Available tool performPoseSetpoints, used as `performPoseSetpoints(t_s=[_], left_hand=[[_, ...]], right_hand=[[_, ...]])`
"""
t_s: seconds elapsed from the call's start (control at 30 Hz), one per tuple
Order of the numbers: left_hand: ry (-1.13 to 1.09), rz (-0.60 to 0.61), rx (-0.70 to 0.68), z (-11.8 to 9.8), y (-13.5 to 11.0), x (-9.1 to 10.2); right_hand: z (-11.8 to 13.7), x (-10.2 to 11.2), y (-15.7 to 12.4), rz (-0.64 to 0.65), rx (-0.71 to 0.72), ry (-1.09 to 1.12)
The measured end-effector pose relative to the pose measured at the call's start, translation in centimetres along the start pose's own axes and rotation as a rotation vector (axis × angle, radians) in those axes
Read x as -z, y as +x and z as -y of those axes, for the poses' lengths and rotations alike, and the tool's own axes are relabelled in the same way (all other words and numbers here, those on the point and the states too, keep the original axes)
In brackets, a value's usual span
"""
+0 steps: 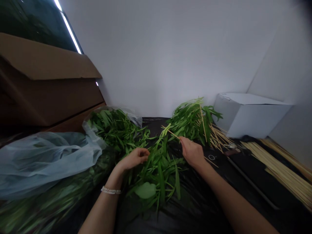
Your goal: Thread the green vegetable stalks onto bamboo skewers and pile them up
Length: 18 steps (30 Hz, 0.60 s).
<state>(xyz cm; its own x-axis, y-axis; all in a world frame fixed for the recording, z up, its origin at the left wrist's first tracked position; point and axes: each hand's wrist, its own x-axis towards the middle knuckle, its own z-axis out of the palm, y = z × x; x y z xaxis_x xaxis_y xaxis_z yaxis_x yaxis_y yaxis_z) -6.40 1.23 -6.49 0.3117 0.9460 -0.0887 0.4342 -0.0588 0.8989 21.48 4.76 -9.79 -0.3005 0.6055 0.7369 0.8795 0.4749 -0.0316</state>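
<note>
A loose bunch of leafy greens (162, 165) with long narrow leaves lies in front of me, its pale stems pointing away. My left hand (135, 159) is at the left side of this bunch, its fingers curled against the leaves; the fingertips are partly hidden. Between thumb and fingers of my right hand (192, 152) is a thin wooden skewer (173, 134), held slantwise. The skewer's far end crosses the pale stem ends; whether it pierces them I cannot tell. One broad pale leaf (145, 190) rests at the near side of the bunch.
More greens (112, 126) spill from a clear plastic bag (51, 159) at left, beside a cardboard box (48, 87). A second heap of greens (187, 117) lies by loose skewers (218, 136). At right are a white box (258, 113) and long pale strips (280, 165). Black sheeting (204, 208) covers the surface.
</note>
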Motion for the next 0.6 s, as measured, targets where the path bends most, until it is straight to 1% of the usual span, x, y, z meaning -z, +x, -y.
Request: performPoseSetpoints(t_s=[0.1,0.27,0.33,0.47,0.6], left_hand=[[0.115,0.052,0.011,0.9,0.0,0.9],[0.506,0.036,0.128,1.7,-0.5,2.4],[0.605,0.047,0.160,1.8,-0.7,2.7],[0.627,0.109,0.173,1.8,-0.9,2.3],[0.583,0.137,0.141,1.8,-0.9,1.9]], right_hand=[[-0.2,-0.1,0.1,-0.036,-0.004,0.001],[-0.4,0.1,0.3,-0.065,-0.012,0.001],[-0.4,0.2,0.3,-0.068,-0.003,0.002],[-0.2,0.1,0.2,-0.077,0.017,0.009],[-0.2,0.1,0.2,-0.067,0.014,0.002]])
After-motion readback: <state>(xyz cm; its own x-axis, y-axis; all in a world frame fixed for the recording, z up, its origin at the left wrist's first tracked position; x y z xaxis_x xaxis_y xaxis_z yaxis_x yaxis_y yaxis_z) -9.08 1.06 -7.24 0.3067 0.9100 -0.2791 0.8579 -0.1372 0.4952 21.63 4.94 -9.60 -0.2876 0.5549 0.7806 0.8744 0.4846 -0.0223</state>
